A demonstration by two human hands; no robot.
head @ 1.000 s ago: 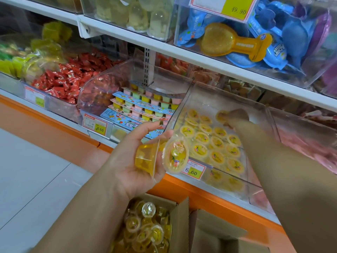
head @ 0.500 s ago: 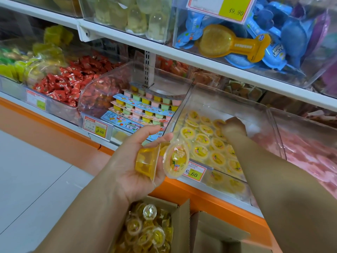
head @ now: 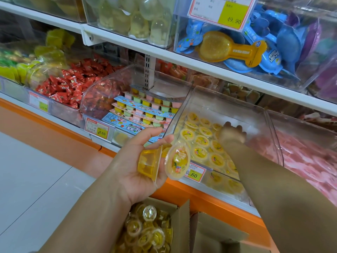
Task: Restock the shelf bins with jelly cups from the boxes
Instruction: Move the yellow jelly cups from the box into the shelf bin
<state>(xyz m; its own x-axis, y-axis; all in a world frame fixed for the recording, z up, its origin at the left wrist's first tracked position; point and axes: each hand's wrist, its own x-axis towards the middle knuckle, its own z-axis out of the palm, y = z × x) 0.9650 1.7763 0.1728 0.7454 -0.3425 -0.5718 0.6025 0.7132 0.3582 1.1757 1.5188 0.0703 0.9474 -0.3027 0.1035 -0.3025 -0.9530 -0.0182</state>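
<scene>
Left hand (head: 138, 170): palm up in front of the shelf edge, thumb and fingers curled round two small translucent yellow plastic jelly cups, side by side. First held cup (head: 150, 166) lies side-on; second held cup (head: 177, 162) turns its printed lid toward the camera.

Right hand (head: 232, 134): reached into the clear plastic shelf bin (head: 228, 105), back of hand up, fingers pointing down among the cups; whether it holds anything cannot be told.

Binned yellow jelly cups (head: 200, 152): lids up, in rows across the bin floor.

Yellow-and-white price tag (head: 195, 173): on the bin front, reads 6.60.

Brown cardboard box (head: 182, 221): open, below the left wrist, with loose yellow jelly cups (head: 145, 232) inside.

Neighbouring bins: pastel multi-cup jelly strips (head: 145, 108) to the left, red wrapped sweets (head: 73, 83) further left.
</scene>
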